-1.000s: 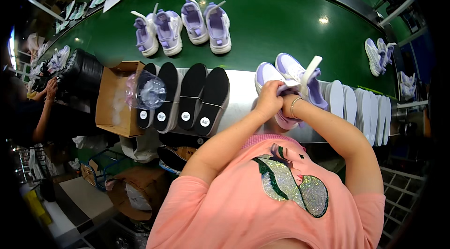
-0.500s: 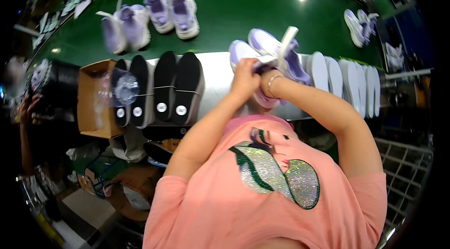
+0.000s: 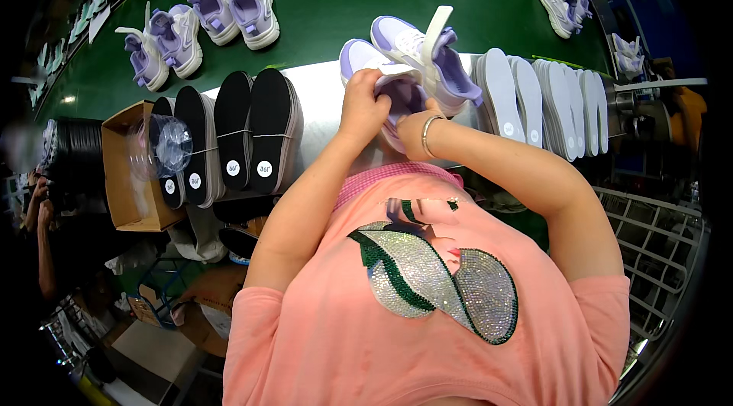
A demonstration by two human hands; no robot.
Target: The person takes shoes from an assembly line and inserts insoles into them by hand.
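Two hands seem to be opening up a white and purple shoe (image 3: 402, 90).
The left hand (image 3: 363, 106) pinches its top edge. The right hand (image 3: 416, 132) is at the back, but its fingers are hidden, so I can't tell if they grip. The shoe is between both hands, over the bench (image 3: 314, 109). The next move seems to need its mouth held wide.

The shoe lining (image 3: 402, 92) looks like matt cloth, the green tabletop (image 3: 328, 5) smooth and glossy, the box (image 3: 120, 177) matt cardboard.
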